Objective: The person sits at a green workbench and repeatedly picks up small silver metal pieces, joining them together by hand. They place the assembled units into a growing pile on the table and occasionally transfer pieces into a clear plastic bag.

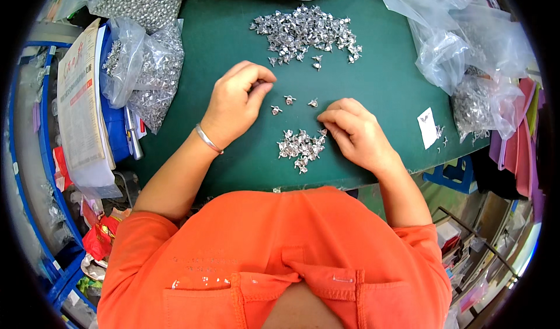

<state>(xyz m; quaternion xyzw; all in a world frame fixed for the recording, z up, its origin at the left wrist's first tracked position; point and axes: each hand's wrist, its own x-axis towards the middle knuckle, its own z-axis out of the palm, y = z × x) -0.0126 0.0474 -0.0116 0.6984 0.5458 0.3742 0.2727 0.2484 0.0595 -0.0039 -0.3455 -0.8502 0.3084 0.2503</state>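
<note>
A large heap of small silvery metal pieces (309, 31) lies toward the far side of the green table. Nearer to me is a smaller cluster of the same pieces (300, 147). Between the two, several single pieces (289, 100) lie apart. My left hand (239, 98), with a bangle at its wrist, hovers left of the loose pieces, thumb and fingers pinched together; whatever they hold is hidden. My right hand (356, 131) is at the right of the small cluster with its fingers curled inward. One piece shows just below its fingertips, and I cannot tell whether it is gripped.
Clear plastic bags of metal parts (154, 66) stand at the left and along the far edge. More bags (484, 104) sit at the right, near a small white card (427, 127) and scattered bits. Printed paper (81, 95) hangs left. A blue stool (452, 175) stands below the right edge.
</note>
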